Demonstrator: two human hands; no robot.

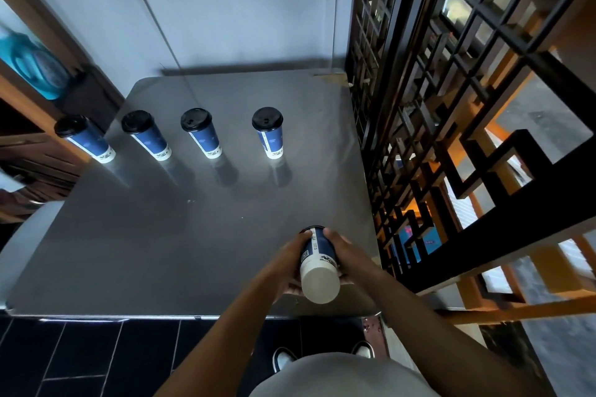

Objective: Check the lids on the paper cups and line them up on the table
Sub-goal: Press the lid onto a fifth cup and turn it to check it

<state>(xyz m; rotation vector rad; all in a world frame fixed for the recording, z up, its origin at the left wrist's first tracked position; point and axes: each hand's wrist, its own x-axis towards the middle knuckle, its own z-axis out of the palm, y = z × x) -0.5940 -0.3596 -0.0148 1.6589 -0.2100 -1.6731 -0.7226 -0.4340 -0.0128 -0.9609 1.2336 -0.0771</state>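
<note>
Both hands on the fifth cup [317,263], held over the near right part of the surface [161,251], well apart from the row. Cup is tipped over: white base faces the camera, black lid [310,229] points away and down toward the surface. Left hand [288,263] wraps the left side of the cup, right hand [346,255] wraps the right; fingers [330,233] of both curl round the cup body up near the lid end. Only a sliver of the lid rim shows, so seating can't be judged from here.

Four lidded cups [267,132] already stand upright in a row across the far half of the surface, leftmost [84,138] close to the left edge.

Doing this step well, my take:
- Press round the full lid rim with the thumbs, not one spot; feel for an even snap.
- Don't squeeze the paper wall, it ovalises and pops the lid.
- Turn upright before moving it.
- Free slot looks to be right of the rightmost cup; match the gap and keep the base on the same line as the others.
- Lattice screen [451,138] sits close on the right, watch the elbow.
</note>
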